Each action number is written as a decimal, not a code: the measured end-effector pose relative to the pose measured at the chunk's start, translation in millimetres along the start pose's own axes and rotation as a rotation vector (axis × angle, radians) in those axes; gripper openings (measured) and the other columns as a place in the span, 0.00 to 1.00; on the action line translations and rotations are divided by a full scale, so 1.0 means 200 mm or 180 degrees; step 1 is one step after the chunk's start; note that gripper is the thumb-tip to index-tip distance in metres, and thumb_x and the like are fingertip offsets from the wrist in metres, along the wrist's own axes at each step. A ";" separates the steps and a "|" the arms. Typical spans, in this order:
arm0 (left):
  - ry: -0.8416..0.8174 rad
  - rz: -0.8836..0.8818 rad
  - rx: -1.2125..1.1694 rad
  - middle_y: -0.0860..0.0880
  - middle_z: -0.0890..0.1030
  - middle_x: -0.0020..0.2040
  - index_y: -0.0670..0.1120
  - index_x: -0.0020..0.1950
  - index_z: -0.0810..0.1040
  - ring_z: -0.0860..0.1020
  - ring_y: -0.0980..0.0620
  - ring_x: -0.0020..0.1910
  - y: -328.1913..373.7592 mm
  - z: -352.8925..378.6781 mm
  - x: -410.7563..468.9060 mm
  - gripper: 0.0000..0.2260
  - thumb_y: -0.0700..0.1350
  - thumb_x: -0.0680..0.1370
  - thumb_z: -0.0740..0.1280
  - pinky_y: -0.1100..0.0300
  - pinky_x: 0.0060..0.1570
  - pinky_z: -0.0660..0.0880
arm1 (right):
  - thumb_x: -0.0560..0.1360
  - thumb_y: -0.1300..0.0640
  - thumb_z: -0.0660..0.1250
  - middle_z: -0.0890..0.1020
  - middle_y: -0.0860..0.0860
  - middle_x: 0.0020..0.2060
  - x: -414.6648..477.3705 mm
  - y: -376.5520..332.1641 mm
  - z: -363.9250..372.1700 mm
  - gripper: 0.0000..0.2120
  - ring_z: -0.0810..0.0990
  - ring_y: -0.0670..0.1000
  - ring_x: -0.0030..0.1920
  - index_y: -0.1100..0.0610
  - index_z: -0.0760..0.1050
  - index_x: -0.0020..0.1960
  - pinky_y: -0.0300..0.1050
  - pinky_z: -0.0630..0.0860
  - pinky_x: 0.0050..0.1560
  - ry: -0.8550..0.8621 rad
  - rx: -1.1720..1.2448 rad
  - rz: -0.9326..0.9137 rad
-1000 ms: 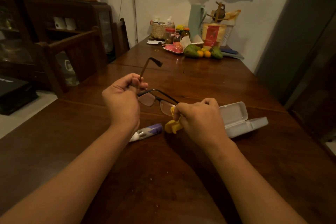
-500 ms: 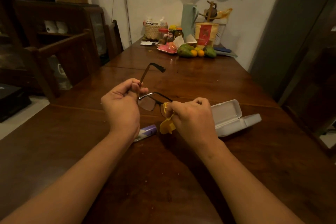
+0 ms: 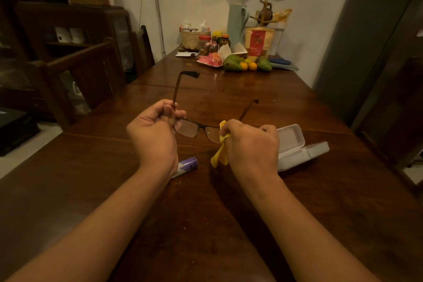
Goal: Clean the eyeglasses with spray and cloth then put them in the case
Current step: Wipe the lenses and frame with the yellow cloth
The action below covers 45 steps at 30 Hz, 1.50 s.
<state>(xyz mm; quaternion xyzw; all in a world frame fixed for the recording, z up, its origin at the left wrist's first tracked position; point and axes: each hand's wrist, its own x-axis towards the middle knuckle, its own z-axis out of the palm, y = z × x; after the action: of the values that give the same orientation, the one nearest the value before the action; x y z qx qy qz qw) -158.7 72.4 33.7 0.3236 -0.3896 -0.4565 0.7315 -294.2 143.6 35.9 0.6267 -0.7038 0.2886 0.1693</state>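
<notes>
Dark-framed eyeglasses (image 3: 191,127) hang above the wooden table (image 3: 206,224), temples open and pointing away from me. My left hand (image 3: 153,135) pinches the frame at its left hinge. My right hand (image 3: 250,144) presses a yellow cloth (image 3: 220,155) against the right lens, and the cloth's tail hangs below the fist. A white and purple spray bottle (image 3: 186,166) lies on the table under my left wrist. The white glasses case (image 3: 297,146) lies open just right of my right hand.
At the table's far end stand a basket (image 3: 193,39), jars (image 3: 214,43), a pink plate (image 3: 210,60), fruit (image 3: 247,64) and a tall pale jug (image 3: 237,22). Wooden chairs (image 3: 91,71) line the left side. A dark door (image 3: 377,52) stands on the right.
The glasses have turned level, so both temples now point away and the right temple shows. My right hand with the cloth has shifted slightly along the right lens.
</notes>
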 end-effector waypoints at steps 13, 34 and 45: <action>-0.0072 0.0118 -0.0028 0.53 0.83 0.35 0.46 0.41 0.83 0.82 0.51 0.37 0.02 -0.01 0.01 0.14 0.31 0.78 0.63 0.59 0.42 0.79 | 0.77 0.58 0.70 0.81 0.42 0.34 0.00 0.05 0.01 0.10 0.71 0.43 0.34 0.42 0.74 0.47 0.48 0.63 0.49 -0.0189 0.0993 -0.0614; 0.0026 0.0347 0.0131 0.52 0.82 0.32 0.46 0.40 0.82 0.81 0.52 0.37 0.02 -0.05 0.08 0.12 0.34 0.79 0.64 0.63 0.33 0.75 | 0.71 0.60 0.73 0.82 0.37 0.41 0.03 0.13 0.01 0.14 0.81 0.45 0.45 0.40 0.77 0.44 0.55 0.77 0.50 -0.0496 0.1296 -0.0476; 0.0424 0.0509 0.0159 0.55 0.82 0.31 0.48 0.41 0.81 0.81 0.57 0.35 0.06 -0.13 0.21 0.12 0.35 0.79 0.64 0.63 0.34 0.75 | 0.75 0.65 0.70 0.81 0.38 0.44 0.04 0.13 0.13 0.18 0.78 0.33 0.48 0.40 0.76 0.46 0.36 0.82 0.38 -0.0585 0.2096 0.0101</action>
<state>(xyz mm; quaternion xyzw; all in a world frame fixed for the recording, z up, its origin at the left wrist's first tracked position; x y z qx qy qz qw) -119.5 41.4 41.8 0.3392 -0.3759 -0.3643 0.7816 -316.9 122.9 15.0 0.6601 -0.5948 0.4453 -0.1108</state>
